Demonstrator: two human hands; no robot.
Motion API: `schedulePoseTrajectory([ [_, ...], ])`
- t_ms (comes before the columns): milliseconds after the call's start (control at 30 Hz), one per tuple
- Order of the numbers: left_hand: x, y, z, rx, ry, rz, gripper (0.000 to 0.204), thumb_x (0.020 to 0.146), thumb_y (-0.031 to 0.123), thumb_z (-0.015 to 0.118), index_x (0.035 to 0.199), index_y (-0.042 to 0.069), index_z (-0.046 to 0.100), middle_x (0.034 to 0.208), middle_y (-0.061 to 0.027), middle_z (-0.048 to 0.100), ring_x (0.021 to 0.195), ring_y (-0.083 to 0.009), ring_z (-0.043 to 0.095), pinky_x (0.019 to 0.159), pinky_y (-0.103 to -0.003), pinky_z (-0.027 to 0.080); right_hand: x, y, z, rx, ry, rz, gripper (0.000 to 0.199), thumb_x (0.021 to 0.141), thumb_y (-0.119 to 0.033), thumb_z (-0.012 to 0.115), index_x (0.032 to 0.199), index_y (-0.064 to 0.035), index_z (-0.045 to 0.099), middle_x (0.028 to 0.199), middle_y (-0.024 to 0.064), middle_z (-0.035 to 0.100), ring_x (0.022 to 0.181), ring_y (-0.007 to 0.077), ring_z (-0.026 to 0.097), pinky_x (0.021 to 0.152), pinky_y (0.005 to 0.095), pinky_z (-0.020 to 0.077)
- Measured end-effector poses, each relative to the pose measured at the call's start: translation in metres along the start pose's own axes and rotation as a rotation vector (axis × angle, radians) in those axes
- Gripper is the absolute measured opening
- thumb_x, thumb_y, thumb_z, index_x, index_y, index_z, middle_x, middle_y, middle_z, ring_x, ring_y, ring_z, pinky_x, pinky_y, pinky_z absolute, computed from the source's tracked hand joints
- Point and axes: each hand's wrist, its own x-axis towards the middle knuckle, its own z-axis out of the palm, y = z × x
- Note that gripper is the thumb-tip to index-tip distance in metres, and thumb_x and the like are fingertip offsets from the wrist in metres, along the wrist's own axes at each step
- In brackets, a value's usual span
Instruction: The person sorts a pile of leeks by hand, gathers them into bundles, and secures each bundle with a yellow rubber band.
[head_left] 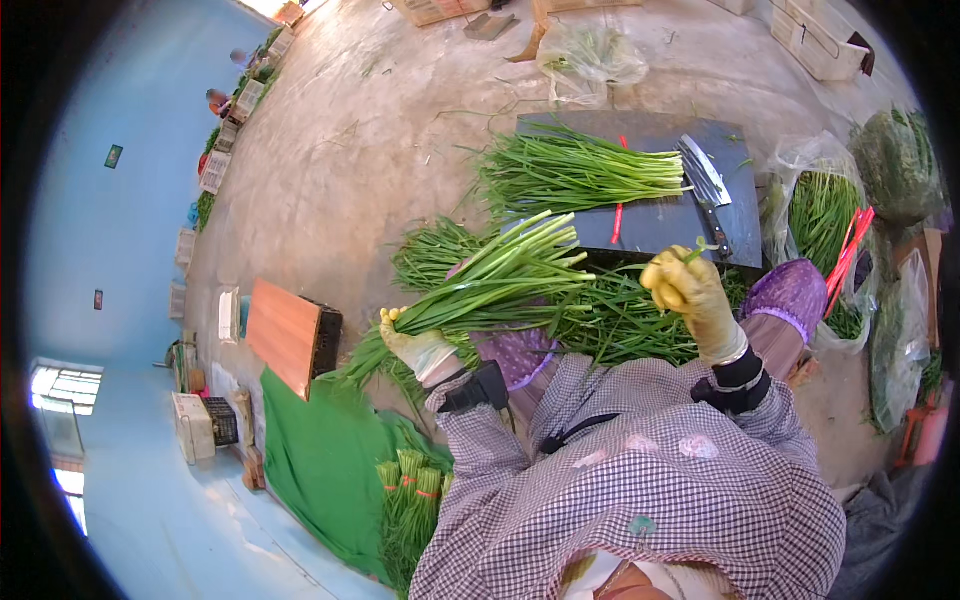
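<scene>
My left hand [418, 345], in a yellowish glove, is closed around the leafy end of a loose bunch of garlic chives [505, 275]. The bunch's pale stems point up to the right. My gloved right hand [688, 290] is raised with its fingers curled, and a bit of green chive leaf [703, 248] pokes out from them. Just beyond, a large bundle of chives [590, 168] lies on a dark board [660, 235] across a red tie strip [617, 222]. A broad knife [706, 172] rests on the board beside the stem ends. More loose chives [640, 320] fill my lap.
Plastic bags of greens [825, 205] stand at the right, with red strips [850, 255] on one. A green cloth [320, 470] with tied chive bundles [410, 490] is at the lower left. A brown-topped crate [285, 335] sits at the left, a white crate [815, 40] at far right.
</scene>
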Motion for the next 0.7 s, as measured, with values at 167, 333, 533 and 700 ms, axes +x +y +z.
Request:
schedulePoseTrajectory([
  [167, -0.024, 0.004, 0.029, -0.193, -0.066, -0.084, 0.012, 0.103, 0.022, 0.056, 0.105, 0.012, 0.064, 0.089, -0.0003, 0.065, 0.079, -0.0166, 0.063, 0.075, -0.034, 0.056, 0.038, 0.036, 0.051, -0.979, 0.033, -0.612, 0.038, 0.096, -0.043, 0.067, 0.109, -0.0086, 0.072, 0.101, 0.0130, 0.072, 0.089, 0.0313, 0.071, 0.077, 0.0397, 0.0544],
  [333, -0.018, 0.005, 0.021, -0.231, -0.107, -0.096, 0.012, 0.099, 0.013, 0.062, 0.111, 0.010, 0.062, 0.089, -0.0009, 0.066, 0.080, -0.0167, 0.064, 0.078, -0.034, 0.057, 0.060, 0.061, 0.068, -0.988, 0.007, -0.617, 0.030, 0.097, -0.037, 0.064, 0.108, -0.0094, 0.070, 0.101, 0.0121, 0.067, 0.092, 0.0323, 0.066, 0.080, 0.0434, 0.0543],
  [533, 0.018, -0.006, -0.033, 0.425, -0.077, 0.087, 0.041, 0.089, 0.001, 0.073, 0.125, 0.005, 0.054, 0.106, -0.0064, 0.065, 0.093, -0.0165, 0.064, 0.087, -0.032, 0.056, 0.037, 0.059, -0.029, -0.151, 0.248, -0.232, 0.032, 0.107, -0.033, 0.057, 0.102, -0.0050, 0.071, 0.094, 0.0024, 0.069, 0.072, 0.0112, 0.058, 0.066, 0.0265, 0.0484],
  [700, 0.019, -0.012, -0.040, 0.782, -0.022, 0.158, 0.039, 0.086, -0.004, 0.072, 0.120, 0.008, 0.056, 0.102, -0.0042, 0.064, 0.089, -0.0159, 0.064, 0.079, -0.031, 0.058, 0.016, 0.085, -0.066, -1.199, -0.625, 0.090, 0.059, 0.093, -0.058, 0.065, 0.131, -0.0138, 0.069, 0.128, 0.0169, 0.067, 0.128, 0.0354, 0.057, 0.110, 0.0428, 0.0451],
])
